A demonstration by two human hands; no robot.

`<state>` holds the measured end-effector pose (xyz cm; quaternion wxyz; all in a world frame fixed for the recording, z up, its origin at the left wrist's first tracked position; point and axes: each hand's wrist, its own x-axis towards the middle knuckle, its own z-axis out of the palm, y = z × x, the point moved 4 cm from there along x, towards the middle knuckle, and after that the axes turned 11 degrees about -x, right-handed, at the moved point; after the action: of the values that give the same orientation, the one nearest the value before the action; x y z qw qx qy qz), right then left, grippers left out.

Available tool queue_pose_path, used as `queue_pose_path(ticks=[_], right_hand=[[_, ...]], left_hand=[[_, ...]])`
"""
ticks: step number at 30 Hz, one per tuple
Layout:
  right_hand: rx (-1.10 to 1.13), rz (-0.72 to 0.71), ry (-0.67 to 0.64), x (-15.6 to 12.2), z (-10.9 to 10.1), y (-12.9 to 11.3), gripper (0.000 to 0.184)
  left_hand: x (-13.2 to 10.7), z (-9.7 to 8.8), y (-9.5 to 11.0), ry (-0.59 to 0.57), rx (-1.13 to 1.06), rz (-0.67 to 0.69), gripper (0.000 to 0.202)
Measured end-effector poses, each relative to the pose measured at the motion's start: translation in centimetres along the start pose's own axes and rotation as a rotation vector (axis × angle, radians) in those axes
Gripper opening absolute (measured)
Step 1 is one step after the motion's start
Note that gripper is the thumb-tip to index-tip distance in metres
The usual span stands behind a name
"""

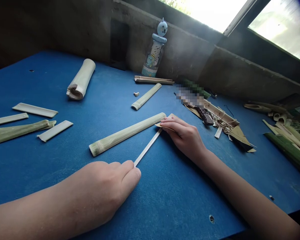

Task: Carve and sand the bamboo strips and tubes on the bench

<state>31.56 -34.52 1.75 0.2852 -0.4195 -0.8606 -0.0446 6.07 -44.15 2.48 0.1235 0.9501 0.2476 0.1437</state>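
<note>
The left hand (102, 190) clamped its fingers on the near end of the thin strip (147, 148) lying on the blue bench (165, 193); the right hand (183, 135) pinned the far end under flat fingers. Uneven pulling might snap it. 1 split bamboo length (127, 133) lay just beside, crowding that side.

thin flat bamboo strip (148, 146) in left hand (107, 186) pinch: off-white, plain | long split bamboo stalk (126, 134) just beyond grip: pale green, fine lengthwise streaks | flat tabletop (165, 186) under grip: matte blue | papery sheath flake (170, 116) at strip's far end: tan | slim plastic bottle (155, 53) far beyond grip: light-blue cap, cartoon print
</note>
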Motion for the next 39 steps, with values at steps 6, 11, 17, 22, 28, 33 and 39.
queue_pose_path(ticks=[6, 11, 17, 22, 28, 33, 39], right_hand=[[0.029, -0.101, -0.153, 0.2, -0.6, -0.2, 0.028], [0.027, -0.181, -0.139, 0.0, -1.0, 1.0, 0.032], [0.157, -0.384, -0.161, -1.0, -0.4, -5.2, 0.040], [0.142, -0.259, -0.176, 0.3, 0.0, -2.9, 0.031], [0.104, -0.218, -0.180, -0.3, -0.4, -2.1, 0.033], [0.053, -0.175, -0.159, -0.2, -0.2, -1.3, 0.041], [0.126, -0.255, -0.184, -0.5, -0.1, -3.8, 0.039]], left_hand=[[-0.3, 0.0, 1.0, 0.191, 0.137, 0.026, 0.035], [-0.2, 0.0, 2.0, 0.179, 0.178, 0.076, 0.036], [-0.3, 0.3, 2.6, 0.113, 0.205, 0.104, 0.024], [-0.7, 0.6, 2.6, 0.104, 0.228, 0.124, 0.020], [-0.6, 0.5, 2.3, 0.068, 0.222, 0.116, 0.027], [-0.9, 0.5, 2.4, 0.047, 0.202, 0.115, 0.032], [-1.1, 0.6, 2.6, 0.046, 0.213, 0.097, 0.029]])
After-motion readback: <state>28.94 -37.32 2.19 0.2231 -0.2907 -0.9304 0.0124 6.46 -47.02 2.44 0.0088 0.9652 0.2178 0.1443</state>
